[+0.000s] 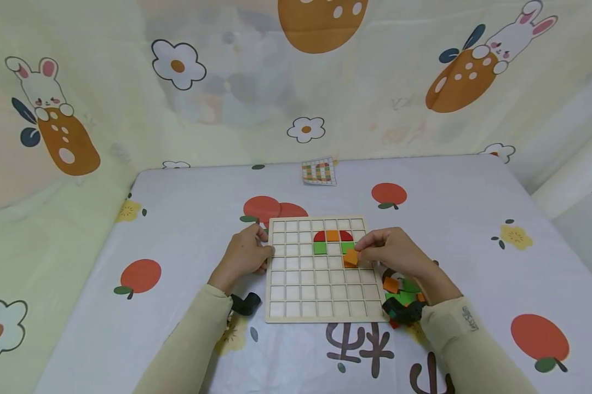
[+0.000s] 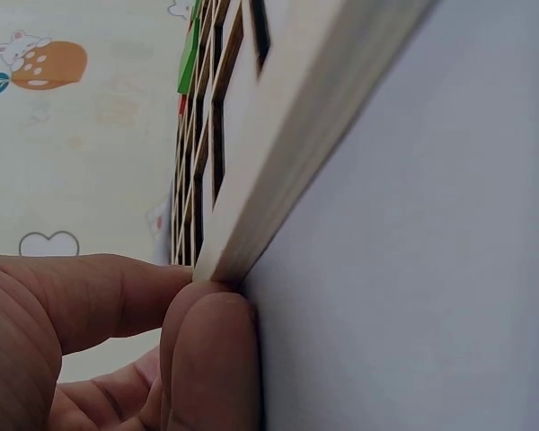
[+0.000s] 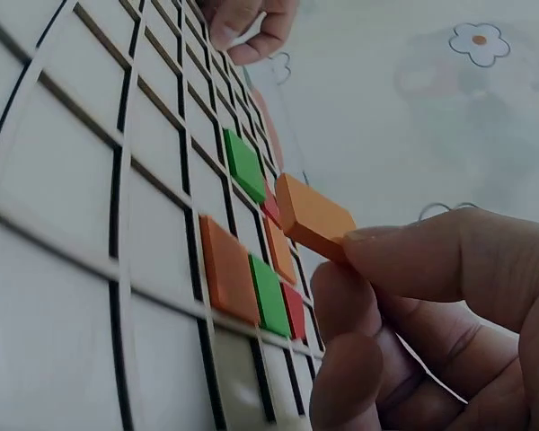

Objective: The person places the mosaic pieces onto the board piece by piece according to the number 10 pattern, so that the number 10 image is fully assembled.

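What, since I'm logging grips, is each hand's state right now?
Left hand: closed, holding the grid board at its edge.
Right hand: closed, pinching an orange tile above the grid board.

The board [image 1: 293, 293] is pale wood patterned with whitish squares; the held tile [image 3: 314, 212] is orange, the placed tiles [image 1: 320, 248] red, orange and green. Red fruit and yellow flowers dot the whitish worktop [image 1: 197, 219]. The cream curtain [image 1: 246, 139] shows white rabbits on spotted orange-brown shapes, and white flowers. Both sleeves [image 1: 189, 334] are beige.
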`<state>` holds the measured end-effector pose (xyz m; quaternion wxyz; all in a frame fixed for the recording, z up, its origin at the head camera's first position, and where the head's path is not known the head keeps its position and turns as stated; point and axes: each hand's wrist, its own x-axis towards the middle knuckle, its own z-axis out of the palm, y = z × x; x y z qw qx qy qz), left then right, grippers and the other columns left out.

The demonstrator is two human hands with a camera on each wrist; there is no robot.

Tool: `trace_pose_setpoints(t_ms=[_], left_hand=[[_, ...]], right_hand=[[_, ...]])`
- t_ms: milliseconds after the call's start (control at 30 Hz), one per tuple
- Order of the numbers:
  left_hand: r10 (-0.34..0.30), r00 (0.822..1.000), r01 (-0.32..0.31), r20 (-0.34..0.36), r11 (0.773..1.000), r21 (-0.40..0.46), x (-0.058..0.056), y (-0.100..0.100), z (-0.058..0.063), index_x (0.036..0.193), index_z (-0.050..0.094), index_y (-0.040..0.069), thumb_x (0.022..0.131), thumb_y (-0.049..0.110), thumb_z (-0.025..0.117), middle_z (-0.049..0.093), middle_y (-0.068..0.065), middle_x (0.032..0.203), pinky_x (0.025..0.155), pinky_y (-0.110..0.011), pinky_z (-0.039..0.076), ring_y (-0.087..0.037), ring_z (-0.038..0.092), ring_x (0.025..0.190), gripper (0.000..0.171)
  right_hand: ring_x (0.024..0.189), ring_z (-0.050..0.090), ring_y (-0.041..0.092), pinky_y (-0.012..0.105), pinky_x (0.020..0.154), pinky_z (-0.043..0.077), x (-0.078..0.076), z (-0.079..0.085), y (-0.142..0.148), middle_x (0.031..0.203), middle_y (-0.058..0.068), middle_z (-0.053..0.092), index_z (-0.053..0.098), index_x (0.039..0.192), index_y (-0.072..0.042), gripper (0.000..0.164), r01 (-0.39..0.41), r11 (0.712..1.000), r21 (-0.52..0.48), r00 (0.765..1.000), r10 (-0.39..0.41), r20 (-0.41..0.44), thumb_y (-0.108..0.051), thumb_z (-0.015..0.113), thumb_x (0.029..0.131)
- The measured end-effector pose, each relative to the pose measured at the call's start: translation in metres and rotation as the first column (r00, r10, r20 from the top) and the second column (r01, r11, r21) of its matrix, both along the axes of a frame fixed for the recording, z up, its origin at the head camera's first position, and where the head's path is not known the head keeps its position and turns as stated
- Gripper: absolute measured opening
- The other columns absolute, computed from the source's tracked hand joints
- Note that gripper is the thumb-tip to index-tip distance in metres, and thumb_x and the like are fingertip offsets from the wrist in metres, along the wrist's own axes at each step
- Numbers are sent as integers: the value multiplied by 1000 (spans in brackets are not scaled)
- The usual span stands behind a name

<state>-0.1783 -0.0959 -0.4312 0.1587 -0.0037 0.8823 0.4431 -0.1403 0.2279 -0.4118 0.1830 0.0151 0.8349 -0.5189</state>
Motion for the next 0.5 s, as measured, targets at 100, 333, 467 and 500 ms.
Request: trace_pose_setpoints(t_ms=[100,333,467,500], left_hand=[[-2,1000,2,1,1000,-3,0,0,0,108,57,6,94,10,71,63,-11,79,51,-28,58,-17,65,53,21],[3,1000,-3,11,1000,2,0,-1,0,108,57,6,94,11,71,63,-12,79,51,-27,57,-18,65,53,21],[-2,1000,2,3,1000,4,-1,-1,-1,107,57,6,93,10,71,63,-12,78,51,-28,57,-18,65,53,20],[-2,1000,2,2,1000,6,-1,-1,-1,107,57,6,93,10,71,63,-12,78,50,-28,58,-18,65,53,20]], right_hand=[[80,56,22,30,60,44,-4,0,-7,98,6,75,76,105,-2,17,-38,999,-7,999,38,-3,-13,76,91],[90,61,20,29,72,48,-14,-5,-22,101,6,77,78,101,-3,13,-84,996,15,996,84,3,-12,76,92],[97,62,23,32,80,50,-20,-7,-30,99,5,76,79,98,-5,11,-102,994,34,995,102,1,-12,78,91],[97,61,23,32,81,51,-21,-8,-32,98,5,76,79,98,-5,10,-107,994,34,994,107,-1,-12,78,91]])
